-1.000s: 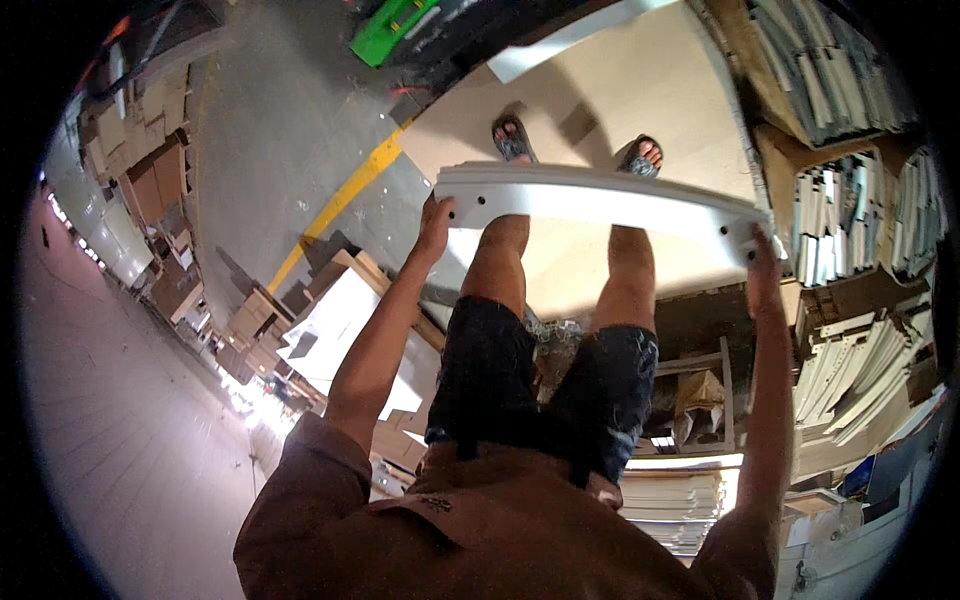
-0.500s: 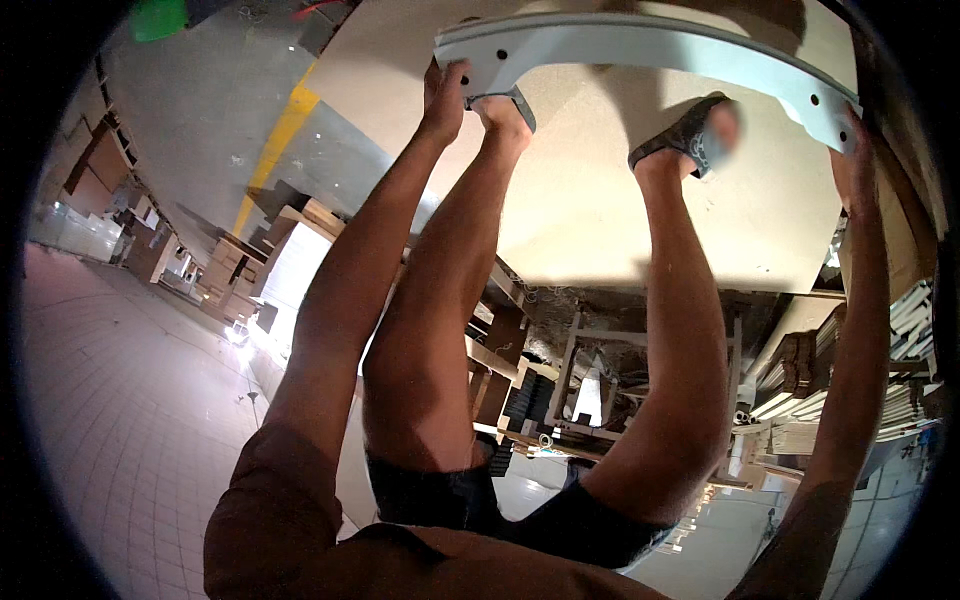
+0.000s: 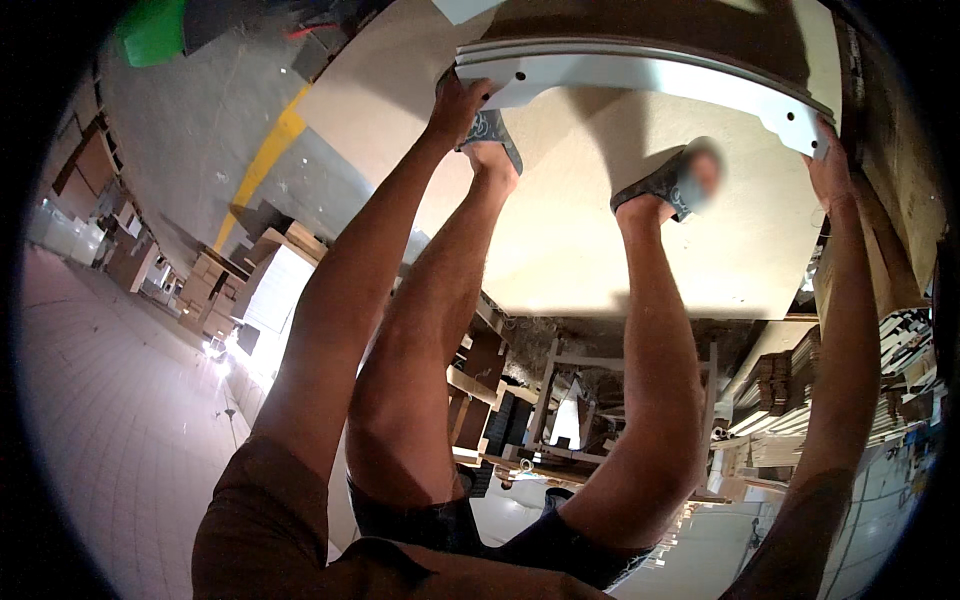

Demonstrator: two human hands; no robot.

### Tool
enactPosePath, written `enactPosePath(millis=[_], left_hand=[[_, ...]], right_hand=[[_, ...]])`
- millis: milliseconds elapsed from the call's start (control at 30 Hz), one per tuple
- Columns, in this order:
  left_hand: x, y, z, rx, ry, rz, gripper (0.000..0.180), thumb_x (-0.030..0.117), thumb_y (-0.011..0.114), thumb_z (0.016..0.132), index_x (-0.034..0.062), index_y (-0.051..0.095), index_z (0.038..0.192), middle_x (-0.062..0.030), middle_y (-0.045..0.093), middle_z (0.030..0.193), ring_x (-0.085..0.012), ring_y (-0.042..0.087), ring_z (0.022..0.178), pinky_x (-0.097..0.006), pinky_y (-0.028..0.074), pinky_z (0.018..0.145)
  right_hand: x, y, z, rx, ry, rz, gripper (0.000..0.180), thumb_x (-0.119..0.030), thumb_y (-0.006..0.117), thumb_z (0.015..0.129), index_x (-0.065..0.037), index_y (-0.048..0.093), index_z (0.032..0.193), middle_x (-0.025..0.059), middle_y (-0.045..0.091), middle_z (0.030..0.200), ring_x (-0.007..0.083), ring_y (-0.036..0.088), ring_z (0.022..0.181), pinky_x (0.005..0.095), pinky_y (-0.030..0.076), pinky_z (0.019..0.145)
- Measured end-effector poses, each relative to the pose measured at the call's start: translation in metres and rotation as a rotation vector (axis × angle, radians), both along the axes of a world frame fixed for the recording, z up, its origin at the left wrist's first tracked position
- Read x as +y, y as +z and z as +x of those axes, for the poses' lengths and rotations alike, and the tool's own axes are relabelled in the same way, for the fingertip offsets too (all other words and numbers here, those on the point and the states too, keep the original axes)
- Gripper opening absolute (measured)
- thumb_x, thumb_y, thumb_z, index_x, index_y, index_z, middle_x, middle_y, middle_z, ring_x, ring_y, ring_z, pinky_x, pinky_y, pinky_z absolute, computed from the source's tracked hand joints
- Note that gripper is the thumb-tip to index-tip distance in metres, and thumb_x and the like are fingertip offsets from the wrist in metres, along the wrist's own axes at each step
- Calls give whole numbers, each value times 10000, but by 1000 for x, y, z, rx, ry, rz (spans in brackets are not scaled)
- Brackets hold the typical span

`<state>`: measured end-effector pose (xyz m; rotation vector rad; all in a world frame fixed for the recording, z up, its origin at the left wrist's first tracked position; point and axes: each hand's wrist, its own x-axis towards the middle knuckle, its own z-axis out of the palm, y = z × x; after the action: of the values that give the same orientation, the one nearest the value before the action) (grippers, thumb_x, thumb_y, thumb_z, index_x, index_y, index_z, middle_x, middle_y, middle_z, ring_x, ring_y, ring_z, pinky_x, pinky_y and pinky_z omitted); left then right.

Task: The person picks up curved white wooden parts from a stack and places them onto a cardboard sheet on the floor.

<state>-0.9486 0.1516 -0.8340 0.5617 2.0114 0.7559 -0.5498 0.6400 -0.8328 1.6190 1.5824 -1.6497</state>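
White and long, a curved panel [image 3: 650, 80] with small holes near its ends stretches across the top of our view, held between our two hands. Our left hand [image 3: 458, 105] grips its left end, fingers curled around the edge from below. Our right hand [image 3: 828, 165] holds the right end, fingers wrapped up against the panel's underside. Both arms reach straight out from the lower edge of the view. Beneath the panel lies a large pale board [image 3: 590, 250] on the floor, and we stand on it in patterned sandals, the left sandal [image 3: 492, 132] just below the panel's left end and the right sandal [image 3: 668, 185] further right. A grey concrete floor [image 3: 200, 130] with a yellow line [image 3: 262, 165] runs off to the left. Stacks of wooden parts [image 3: 790, 400] sit at the right.
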Motion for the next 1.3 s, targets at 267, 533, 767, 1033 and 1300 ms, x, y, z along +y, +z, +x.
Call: enactPosePath(millis=[267, 533, 767, 1033, 1300], left_hand=[[43, 32, 17, -240, 405, -55, 523, 312, 637, 898, -43, 554, 1274, -194, 633, 1184, -297, 610, 1053, -423, 490, 933], [43, 31, 17, -148, 420, -54, 466, 270, 668, 902, -14, 586, 1262, -187, 659, 1202, -281, 623, 1125, -426, 477, 959], [46, 46, 26, 226, 278, -100, 739, 372, 729, 892, -37, 413, 1420, -268, 531, 1357, -390, 573, 1195, -466, 457, 1014], [72, 91, 57, 662, -384, -42, 1008, 624, 667, 861, -3, 274, 1546, -278, 355, 1488, -437, 317, 1376, -593, 212, 1124], [182, 64, 69, 702, -733, 71, 1052, 466, 823, 760, -49, 301, 1513, -269, 458, 1420, -408, 454, 1320, -486, 360, 1144]], right_hand=[[-5, 28, -16, -14, -272, -44, 879, -640, 577, 903, -117, 338, 1567, 179, 354, 1575, 306, 283, 1488, 504, 224, 1218], [-6, 21, -14, -59, -79, 114, 978, -743, 562, 853, -114, 333, 1567, 213, 365, 1558, 350, 306, 1477, 522, 254, 1206], [-24, 38, -29, -97, -128, 622, 1176, -779, 654, 786, 24, 263, 1551, 285, 270, 1564, 424, 378, 1396, 547, 385, 1118], [-130, 44, -68, -288, -758, 633, 1066, -686, 767, 759, 33, 365, 1435, 222, 367, 1364, 353, 495, 1154, 492, 484, 979], [-247, 25, -130, 86, -1060, -191, 957, -571, 666, 913, 58, 287, 1527, 264, 344, 1531, 376, 486, 1328, 445, 446, 1095]])
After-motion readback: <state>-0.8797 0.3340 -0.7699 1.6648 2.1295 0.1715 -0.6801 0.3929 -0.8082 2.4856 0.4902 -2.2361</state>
